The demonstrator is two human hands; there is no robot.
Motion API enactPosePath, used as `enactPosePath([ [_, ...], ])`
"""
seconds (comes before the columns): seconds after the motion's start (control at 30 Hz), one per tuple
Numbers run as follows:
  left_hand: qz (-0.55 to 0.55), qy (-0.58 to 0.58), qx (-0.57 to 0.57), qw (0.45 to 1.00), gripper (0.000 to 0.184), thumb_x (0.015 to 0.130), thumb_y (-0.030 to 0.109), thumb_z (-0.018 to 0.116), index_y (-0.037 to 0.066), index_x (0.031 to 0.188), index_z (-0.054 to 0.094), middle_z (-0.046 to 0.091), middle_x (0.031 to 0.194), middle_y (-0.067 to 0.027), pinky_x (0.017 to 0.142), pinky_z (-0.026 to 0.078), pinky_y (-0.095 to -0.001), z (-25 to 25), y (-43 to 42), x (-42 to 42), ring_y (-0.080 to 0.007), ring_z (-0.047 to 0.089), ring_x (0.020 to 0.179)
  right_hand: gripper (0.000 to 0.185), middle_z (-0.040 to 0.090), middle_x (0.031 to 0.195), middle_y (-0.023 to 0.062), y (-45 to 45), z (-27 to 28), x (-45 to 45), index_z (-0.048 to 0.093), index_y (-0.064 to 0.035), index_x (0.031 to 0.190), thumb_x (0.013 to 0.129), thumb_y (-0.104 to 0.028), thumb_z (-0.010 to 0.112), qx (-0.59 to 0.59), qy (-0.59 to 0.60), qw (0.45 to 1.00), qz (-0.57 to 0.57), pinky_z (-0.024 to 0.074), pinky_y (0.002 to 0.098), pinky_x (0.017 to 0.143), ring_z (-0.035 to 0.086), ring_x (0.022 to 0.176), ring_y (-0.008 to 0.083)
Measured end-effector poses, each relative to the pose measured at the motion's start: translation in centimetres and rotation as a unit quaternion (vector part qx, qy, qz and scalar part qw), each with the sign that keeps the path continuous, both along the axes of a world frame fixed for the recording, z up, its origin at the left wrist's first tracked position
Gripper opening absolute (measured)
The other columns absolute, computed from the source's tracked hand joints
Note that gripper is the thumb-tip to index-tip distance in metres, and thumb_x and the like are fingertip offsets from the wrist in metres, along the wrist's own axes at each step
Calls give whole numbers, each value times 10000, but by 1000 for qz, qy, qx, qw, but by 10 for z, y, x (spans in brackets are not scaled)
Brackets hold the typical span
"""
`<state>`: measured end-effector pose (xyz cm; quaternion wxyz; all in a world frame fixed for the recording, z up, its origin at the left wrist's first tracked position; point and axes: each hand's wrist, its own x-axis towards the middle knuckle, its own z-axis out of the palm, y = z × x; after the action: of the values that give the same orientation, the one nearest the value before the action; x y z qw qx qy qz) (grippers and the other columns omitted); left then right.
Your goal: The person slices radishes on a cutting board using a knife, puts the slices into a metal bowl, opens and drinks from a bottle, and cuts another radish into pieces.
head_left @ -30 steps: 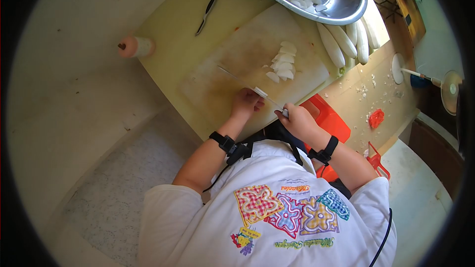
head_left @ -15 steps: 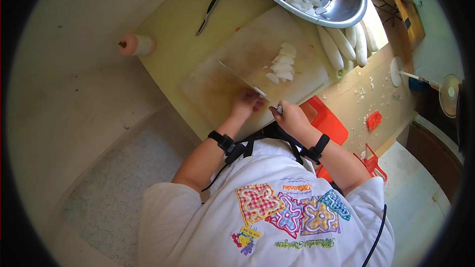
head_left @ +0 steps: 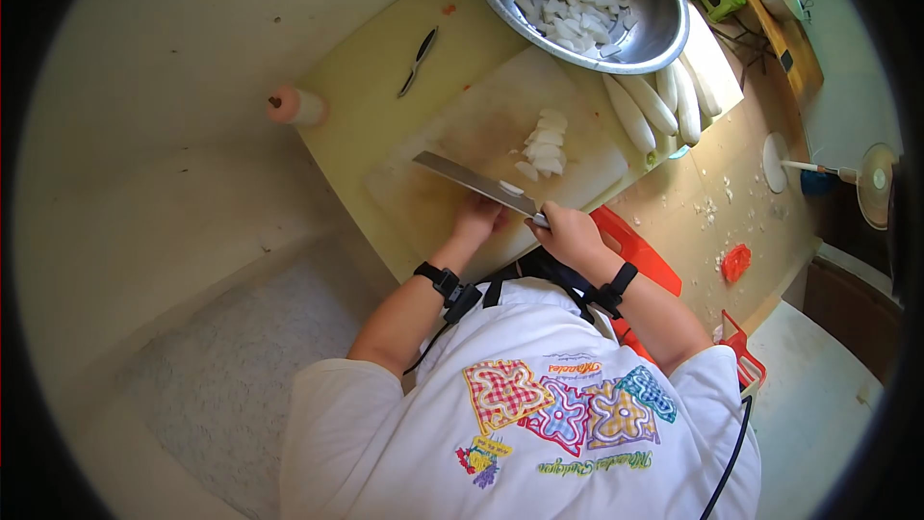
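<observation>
My right hand (head_left: 570,234) is wrapped round the handle of a wide knife (head_left: 462,175), its blade tilted so the flat side shows and pointing up-left. A white slice (head_left: 511,189) clings to the blade. My left hand (head_left: 478,219) is beside the blade at the near edge of the cutting board (head_left: 443,125); its fingers are curled and partly behind the blade, and what they hold is hidden. A pile of overlapping white slices (head_left: 546,143) lies on the board beyond the knife.
A metal bowl (head_left: 654,48) holding white slices stands at the back, with several long white vegetables (head_left: 630,114) beside it. A peeler (head_left: 419,61) and a pink-topped bottle (head_left: 297,106) are at the left. A red stool (head_left: 637,248) and a fan (head_left: 874,185) are at the right.
The knife blade has turned from edge-on to showing its flat side, with a slice on it. The camera view has shifted, so the table and bowl appear slightly lower.
</observation>
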<state>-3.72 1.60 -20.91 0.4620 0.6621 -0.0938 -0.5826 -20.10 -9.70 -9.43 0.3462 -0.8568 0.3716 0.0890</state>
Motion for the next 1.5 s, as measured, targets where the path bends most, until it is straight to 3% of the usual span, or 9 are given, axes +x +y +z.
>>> enactPosePath([
  [0.17,-87,-94,-5,992,261,956,257,627,33,1088,608,675,820,-82,560,533,-315,-12,10,5,-183,643,617,263,663,774,177,-9,22,-23,593,-45,884,874,-295,675,-43,-45,998,31,517,484,649,653,741,388],
  [0.3,179,-353,-82,915,243,970,183,592,11,1138,554,640,1019,-95,792,498,-317,-20,48,19,-162,616,907,226,645,776,144,-13,26,-46,585,-58,870,823,-252,691,-92,-91,990,52,520,470,641,652,745,356],
  [0.37,109,-359,46,926,328,939,141,583,-8,1221,506,596,1148,-152,922,457,-368,11,70,41,-282,585,1051,223,643,771,138,-15,31,-55,586,-61,869,805,-242,700,-101,-94,989,52,520,465,640,652,745,350],
  [0.57,208,-523,-36,826,263,901,87,610,2,1141,544,599,1025,-135,885,453,-372,99,54,71,-252,576,1002,231,654,777,110,-22,40,-77,591,-74,863,757,-228,726,-139,-110,981,80,523,448,635,662,745,318],
  [0.63,20,-586,-108,803,234,887,95,633,2,1098,594,622,1023,-148,892,465,-400,148,22,63,-288,596,1001,232,658,779,101,-24,44,-83,592,-77,859,746,-225,731,-152,-108,978,95,524,444,638,664,745,308],
  [0.77,-314,-504,-186,783,278,893,222,646,44,1104,672,682,1097,-160,890,489,-440,195,-44,23,-334,624,1060,255,644,758,67,-32,53,-97,633,-100,901,709,-225,744,-220,-142,952,159,524,402,638,649,713,276],
  [0.97,-543,-389,-58,742,322,863,234,688,4,1089,681,702,1043,-165,851,503,-412,204,-97,-18,-344,649,970,256,637,775,43,-41,71,-111,634,-101,895,702,-232,740,-259,-161,928,213,515,370,656,647,739,240],
  [1.37,-356,-356,-48,863,218,877,183,702,5,1002,700,715,914,-136,736,529,-360,133,-115,-2,-224,669,814,235,610,756,37,-40,53,-147,583,-110,841,715,-238,734,-255,-144,937,190,488,376,658,638,739,236],
  [1.5,-332,-487,-105,801,129,813,128,733,42,906,709,667,880,-110,735,516,-380,109,-112,11,-275,631,812,233,615,751,49,-37,43,-177,580,-107,817,714,-243,739,-235,-108,954,154,494,385,660,639,731,254],
])
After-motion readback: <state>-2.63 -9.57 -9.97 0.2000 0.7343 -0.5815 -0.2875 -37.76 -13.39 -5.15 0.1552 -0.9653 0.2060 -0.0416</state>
